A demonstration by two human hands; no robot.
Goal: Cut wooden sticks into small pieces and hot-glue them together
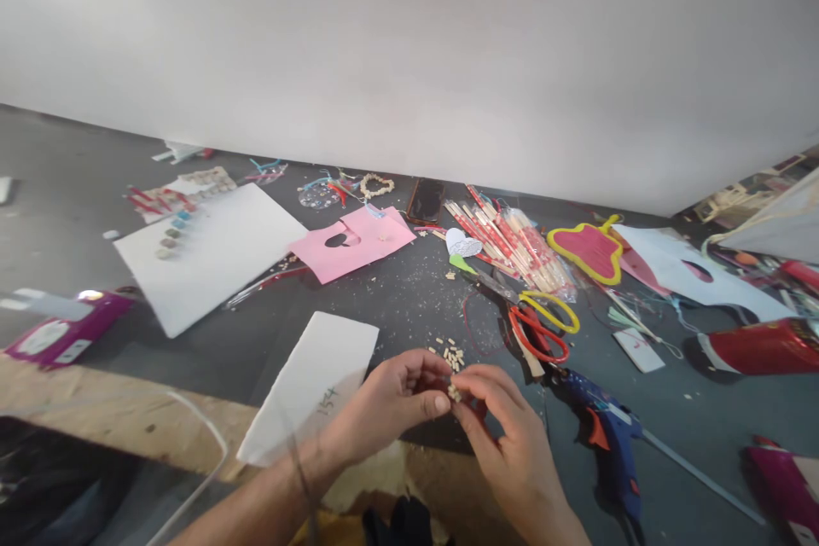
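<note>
A tiny cluster of pale wooden bits, perhaps glued together, is pinched between the thumb and forefinger of my right hand. My left hand is right beside it with curled fingers, its thumb close to the cluster; whatever it holds, if anything, is hidden. Just beyond my fingertips lies a loose pile of short cut wooden pieces on the dark table. A blue hot glue gun with an orange trigger lies right of my right hand. Scissors with red and yellow handles rest behind it.
A white foam block marked "154" is by my left forearm. Further back are a white board, pink cut paper, a phone and bagged chopsticks. A red can lies at right. A white panel rises behind.
</note>
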